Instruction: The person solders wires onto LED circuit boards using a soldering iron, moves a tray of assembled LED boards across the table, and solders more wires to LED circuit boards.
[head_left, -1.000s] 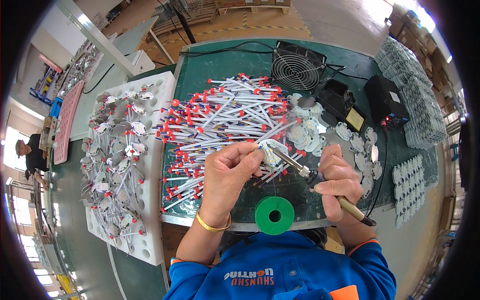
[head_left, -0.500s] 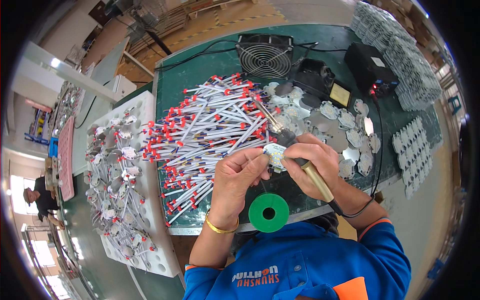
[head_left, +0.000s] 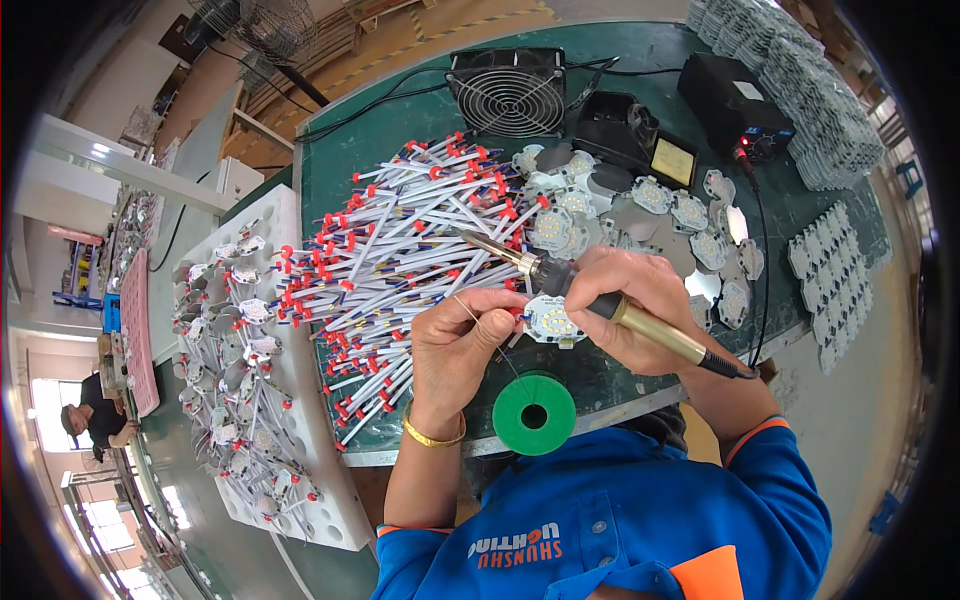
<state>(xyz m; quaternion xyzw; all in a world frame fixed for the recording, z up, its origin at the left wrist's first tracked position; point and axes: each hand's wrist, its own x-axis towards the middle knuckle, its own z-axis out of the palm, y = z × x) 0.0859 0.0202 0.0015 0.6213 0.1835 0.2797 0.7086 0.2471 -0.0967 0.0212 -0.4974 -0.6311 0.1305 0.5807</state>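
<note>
My right hand (head_left: 640,305) is closed around a soldering iron (head_left: 655,333) with a gold-coloured handle. The iron's metal tip points up and left, above my left hand. A round white LED board (head_left: 552,319) lies between my two hands, beside the right fingers; which fingers support it I cannot tell. My left hand (head_left: 462,345) pinches thin solder wire (head_left: 464,306), whose end sticks up past the fingers. A small red piece shows at the left fingertips, by the board's edge. From the left hand the wire runs down to a green spool (head_left: 534,412).
White wire tubes with red ends (head_left: 400,250) are heaped left. Behind stand a fan (head_left: 508,92), an iron stand (head_left: 615,125) and a black soldering station (head_left: 735,108). Loose LED boards (head_left: 690,212) lie right, near stacked panels (head_left: 790,90). A white foam tray (head_left: 335,480) holds wired boards.
The soldering iron has swung flatter, its tip moving left and down. The solder wire's end now shows above my left fingers. The board is less covered by my fingers.
</note>
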